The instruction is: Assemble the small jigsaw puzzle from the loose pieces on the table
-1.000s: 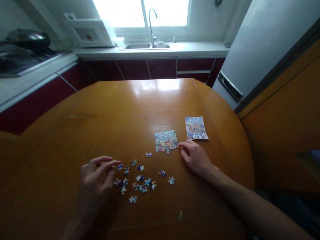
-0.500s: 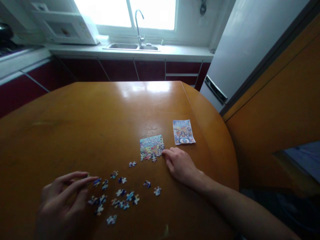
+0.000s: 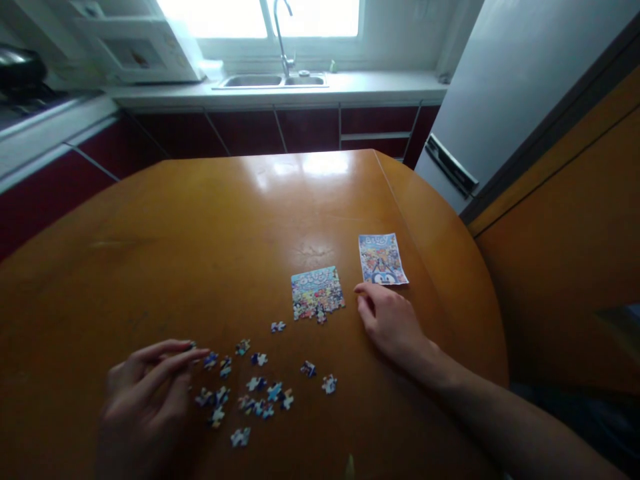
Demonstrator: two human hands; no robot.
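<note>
A partly assembled jigsaw puzzle (image 3: 316,291) lies on the wooden table, its lower edge uneven with interlocking tabs. Just right of it, apart from its edge, rests my right hand (image 3: 393,323), fingers loosely curled, thumb and forefinger separated, with nothing visible in them. Beyond those fingers is a printed picture sheet (image 3: 383,260) in similar colours. At the lower left my left hand (image 3: 147,393) reaches over the table with forefinger and middle finger stretched out and apart. Its fingertips are at a dark puzzle piece (image 3: 211,360) beside several loose puzzle pieces (image 3: 275,391). The palm side is hidden.
The wooden table (image 3: 220,220) has a rounded right side. Behind it runs a counter with a sink (image 3: 255,81) and tap (image 3: 285,53). A fridge (image 3: 505,87) stands to the right, and a white microwave-like box (image 3: 135,53) at the back left.
My right hand has moved right, off the puzzle's right edge. My left hand stays by the loose pieces. The whole view has shifted slightly as the camera turned.
</note>
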